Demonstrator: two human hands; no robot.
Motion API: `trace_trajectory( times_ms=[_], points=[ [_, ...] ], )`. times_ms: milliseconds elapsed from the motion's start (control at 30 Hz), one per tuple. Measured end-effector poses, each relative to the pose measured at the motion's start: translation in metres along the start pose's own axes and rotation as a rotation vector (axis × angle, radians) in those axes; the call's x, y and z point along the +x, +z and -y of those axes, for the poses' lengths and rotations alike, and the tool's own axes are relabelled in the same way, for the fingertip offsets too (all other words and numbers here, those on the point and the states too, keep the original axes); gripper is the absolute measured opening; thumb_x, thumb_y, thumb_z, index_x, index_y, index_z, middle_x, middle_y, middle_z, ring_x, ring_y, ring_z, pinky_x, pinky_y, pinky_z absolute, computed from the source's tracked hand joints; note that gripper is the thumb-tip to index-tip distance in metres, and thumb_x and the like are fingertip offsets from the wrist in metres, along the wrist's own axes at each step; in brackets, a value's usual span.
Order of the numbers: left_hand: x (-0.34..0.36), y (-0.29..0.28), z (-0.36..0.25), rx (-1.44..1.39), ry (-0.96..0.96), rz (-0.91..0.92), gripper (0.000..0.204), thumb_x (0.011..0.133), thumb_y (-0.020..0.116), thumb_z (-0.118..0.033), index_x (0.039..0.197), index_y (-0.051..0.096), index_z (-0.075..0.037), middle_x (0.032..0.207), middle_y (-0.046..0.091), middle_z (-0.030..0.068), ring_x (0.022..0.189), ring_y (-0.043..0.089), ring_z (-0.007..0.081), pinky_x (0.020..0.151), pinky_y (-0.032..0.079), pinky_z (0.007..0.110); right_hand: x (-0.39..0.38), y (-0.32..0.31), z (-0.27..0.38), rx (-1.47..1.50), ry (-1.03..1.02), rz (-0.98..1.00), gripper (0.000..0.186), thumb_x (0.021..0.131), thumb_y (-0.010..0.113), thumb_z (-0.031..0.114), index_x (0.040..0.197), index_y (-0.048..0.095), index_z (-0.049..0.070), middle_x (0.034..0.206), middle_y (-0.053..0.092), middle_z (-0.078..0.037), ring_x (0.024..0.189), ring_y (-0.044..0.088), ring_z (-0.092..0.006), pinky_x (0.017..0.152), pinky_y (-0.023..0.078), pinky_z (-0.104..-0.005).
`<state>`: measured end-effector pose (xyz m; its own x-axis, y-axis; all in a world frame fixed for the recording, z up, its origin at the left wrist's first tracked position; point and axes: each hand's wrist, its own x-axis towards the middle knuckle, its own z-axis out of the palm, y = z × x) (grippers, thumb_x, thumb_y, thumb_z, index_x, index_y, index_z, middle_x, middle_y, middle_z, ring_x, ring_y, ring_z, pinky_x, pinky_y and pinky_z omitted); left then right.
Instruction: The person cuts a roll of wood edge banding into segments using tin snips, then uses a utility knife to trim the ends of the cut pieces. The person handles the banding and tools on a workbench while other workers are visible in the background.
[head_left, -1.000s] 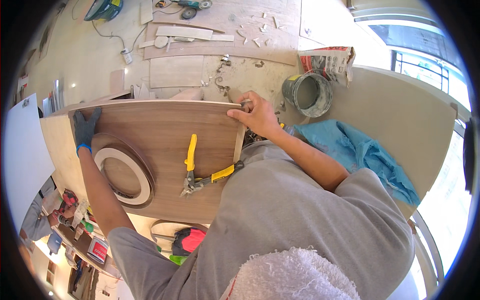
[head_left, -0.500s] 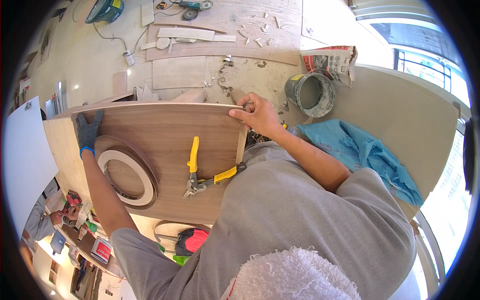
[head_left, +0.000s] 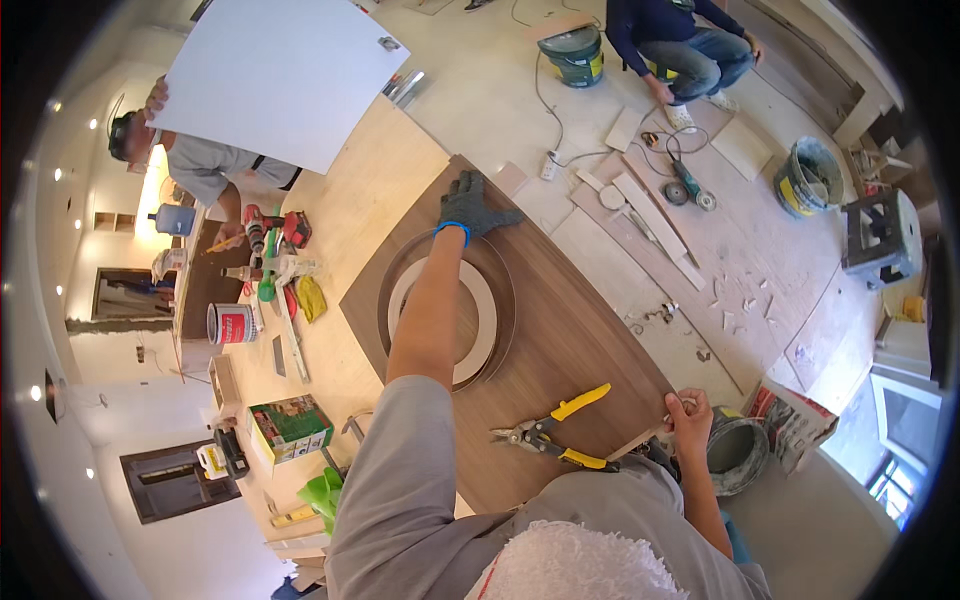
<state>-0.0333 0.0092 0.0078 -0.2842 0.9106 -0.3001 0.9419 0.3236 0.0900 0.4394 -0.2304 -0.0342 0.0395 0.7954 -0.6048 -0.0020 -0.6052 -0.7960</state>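
A brown wood-grain panel [head_left: 580, 340] lies on the pale workbench before me. My left hand [head_left: 472, 205], in a dark grey glove with a blue cuff, rests flat near its far edge, fingers apart. At the panel's right corner, my right hand [head_left: 690, 415] is bare, its fingers curled and pinching the corner. On the panel sit a pale flat ring [head_left: 487, 320] and a thin dark curved band [head_left: 513, 300] around it; my left forearm hides part of both. Tin snips [head_left: 540, 435] with yellow grips lie nearer my body, their handles spread.
At left, a person holds up a white sheet [head_left: 280, 80] beside a red drill [head_left: 270, 230] on the bench. A paint tin [head_left: 232, 323] and green box [head_left: 290, 428] stand there. Beyond lie an angle grinder [head_left: 690, 188] and board strips; another person sits there. A bucket [head_left: 738, 450] stands right.
My view has swung left, bringing more of the bench and two people into sight. Both hands keep about the same places on the panel; the snips still lie on it.
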Motion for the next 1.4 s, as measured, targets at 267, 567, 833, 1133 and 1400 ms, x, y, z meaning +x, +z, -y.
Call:
trace_trajectory(
  times_ms=[267, 567, 833, 1133, 1400],
  points=[
    [0.002, -0.003, -0.004, -0.015, 0.025, -0.022, 0.134, 0.059, 0.075, -0.078, 0.153, 0.023, 0.002, 0.159, 0.025, 0.0246, 0.148, 0.023, 0.0413, 0.119, 0.02, 0.054, 0.003, -0.001, 0.008, -0.027, -0.031, -0.007, 0.026, 0.089, 0.075, 0.015, 0.101, 0.055, 0.002, 0.059, 0.057, -0.002, 0.047, 0.051, -0.0075, 0.043, 0.04, -0.0227],
    [0.016, 0.005, 0.004, 0.062, 0.028, -0.031, 0.133, 0.059, 0.075, -0.077, 0.154, 0.022, 0.0, 0.162, 0.02, 0.0216, 0.148, 0.022, 0.0409, 0.118, 0.022, 0.055, -0.002, 0.0, 0.002, -0.044, -0.056, -0.026, 0.025, 0.091, 0.073, 0.017, 0.102, 0.055, 0.004, 0.061, 0.055, 0.001, 0.048, 0.051, -0.0064, 0.044, 0.041, -0.0224],
    [0.011, 0.005, 0.001, 0.078, 0.016, -0.009, 0.131, 0.063, 0.072, -0.077, 0.156, 0.02, -0.001, 0.163, 0.017, 0.0215, 0.149, 0.019, 0.0415, 0.119, 0.02, 0.054, -0.003, 0.005, 0.005, -0.033, -0.036, -0.067, 0.026, 0.089, 0.075, 0.015, 0.102, 0.056, 0.003, 0.059, 0.054, 0.002, 0.047, 0.05, -0.006, 0.042, 0.038, -0.0237],
    [0.048, 0.027, 0.034, 0.159, 0.259, -0.125, 0.1, 0.074, 0.075, -0.061, 0.146, 0.042, 0.0, 0.144, 0.047, 0.0276, 0.136, 0.044, 0.038, 0.113, 0.035, 0.045, -0.002, 0.007, -0.001, -0.036, -0.024, -0.084, 0.035, 0.086, 0.079, 0.027, 0.106, 0.061, 0.005, 0.071, 0.064, -0.004, 0.057, 0.059, -0.0088, 0.049, 0.045, -0.0243],
    [0.062, 0.027, 0.05, 0.099, 0.192, -0.056, 0.113, 0.077, 0.07, -0.065, 0.154, 0.023, 0.003, 0.158, 0.028, 0.0244, 0.146, 0.03, 0.0391, 0.119, 0.026, 0.042, -0.008, 0.011, 0.006, -0.09, 0.037, -0.178, 0.043, 0.08, 0.084, 0.029, 0.101, 0.059, 0.001, 0.063, 0.058, 0.0, 0.056, 0.054, -0.0067, 0.052, 0.043, -0.0251]
  ],
)
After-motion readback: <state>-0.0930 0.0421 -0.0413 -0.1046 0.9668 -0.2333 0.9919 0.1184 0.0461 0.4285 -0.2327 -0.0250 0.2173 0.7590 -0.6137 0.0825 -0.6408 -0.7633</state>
